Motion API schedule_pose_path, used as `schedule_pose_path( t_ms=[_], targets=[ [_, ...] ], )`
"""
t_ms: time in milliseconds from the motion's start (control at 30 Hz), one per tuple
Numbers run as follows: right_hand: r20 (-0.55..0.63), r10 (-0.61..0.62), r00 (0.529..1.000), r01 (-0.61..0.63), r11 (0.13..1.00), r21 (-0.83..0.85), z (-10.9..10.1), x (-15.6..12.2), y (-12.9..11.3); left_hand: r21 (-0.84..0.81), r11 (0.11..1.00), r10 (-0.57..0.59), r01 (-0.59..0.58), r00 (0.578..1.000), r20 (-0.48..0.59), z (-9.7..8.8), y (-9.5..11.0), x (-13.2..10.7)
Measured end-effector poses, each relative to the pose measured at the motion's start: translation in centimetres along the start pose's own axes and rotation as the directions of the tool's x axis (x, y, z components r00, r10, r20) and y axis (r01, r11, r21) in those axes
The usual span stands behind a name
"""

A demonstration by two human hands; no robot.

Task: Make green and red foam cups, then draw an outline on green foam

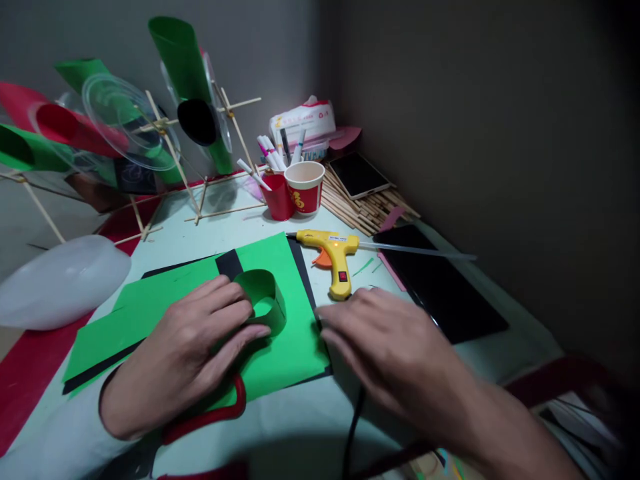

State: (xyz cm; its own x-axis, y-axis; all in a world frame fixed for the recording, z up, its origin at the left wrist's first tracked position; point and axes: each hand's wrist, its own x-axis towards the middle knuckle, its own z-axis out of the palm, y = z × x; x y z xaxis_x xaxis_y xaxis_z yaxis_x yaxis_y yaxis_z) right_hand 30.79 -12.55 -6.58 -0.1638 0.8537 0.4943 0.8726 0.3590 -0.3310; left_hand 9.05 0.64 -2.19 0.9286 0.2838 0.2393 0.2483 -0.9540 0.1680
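Observation:
A small ring of green paper (276, 313) stands over a stack of green and black sheets (300, 353). My left hand (200, 333) is closed on its left side, thumb along the lower front edge. Over the right edge of the sheets is my right hand (380, 340), somewhat blurred, its fingers pressed together; whatever may be between them is hidden. Just beyond those fingers lies a yellow glue gun (343, 253) with an orange trigger and a clear glue stick out of its back. Red scissors handles (237, 403) show partly beneath my left wrist.
Stick frames (173, 143) carrying green and red paper tubes stand at the back left, near a white balloon (65, 280). Behind are a paper cup (306, 190), a red cup of markers (277, 200) and wooden sticks (345, 207). A black tablet (450, 287) lies right.

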Motion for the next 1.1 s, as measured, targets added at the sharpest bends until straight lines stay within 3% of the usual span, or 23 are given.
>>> schedule_pose_path(
  t_ms=[100, 200, 333, 567, 833, 1100],
  targets=[
    [0.007, 0.227, 0.974, -0.225, 0.967, -0.116, -1.4, 0.8, 1.1, -0.047, 0.999, 0.004, -0.004, 1.0, 0.01, 0.2, -0.3, -0.2],
    [0.12, 0.336, 0.934, -0.31, 0.931, -0.193, -1.8, 2.1, 1.9, -0.065, 0.998, 0.004, -0.003, 1.0, 0.018, 0.3, -0.5, -0.3],
    [0.239, 0.371, 0.897, -0.315, 0.918, -0.241, -1.2, 3.6, 2.4, -0.063, 0.998, 0.01, -0.009, 1.0, 0.012, 0.5, -0.7, -0.3],
    [0.214, 0.432, 0.876, -0.365, 0.884, -0.291, -0.1, 4.3, 2.8, -0.041, 0.998, 0.037, -0.037, 0.999, -0.004, 0.5, -0.9, -0.3],
    [0.103, 0.606, 0.789, -0.521, 0.748, -0.412, 0.5, 5.1, 1.7, -0.043, 0.996, 0.082, -0.082, 0.997, 0.005, 0.4, -1.0, 0.0],
    [0.088, 0.619, 0.781, -0.522, 0.723, -0.452, 0.7, 5.7, 1.5, -0.093, 0.992, 0.085, -0.081, 0.996, 0.037, 0.1, -1.3, -0.1]
  ],
)
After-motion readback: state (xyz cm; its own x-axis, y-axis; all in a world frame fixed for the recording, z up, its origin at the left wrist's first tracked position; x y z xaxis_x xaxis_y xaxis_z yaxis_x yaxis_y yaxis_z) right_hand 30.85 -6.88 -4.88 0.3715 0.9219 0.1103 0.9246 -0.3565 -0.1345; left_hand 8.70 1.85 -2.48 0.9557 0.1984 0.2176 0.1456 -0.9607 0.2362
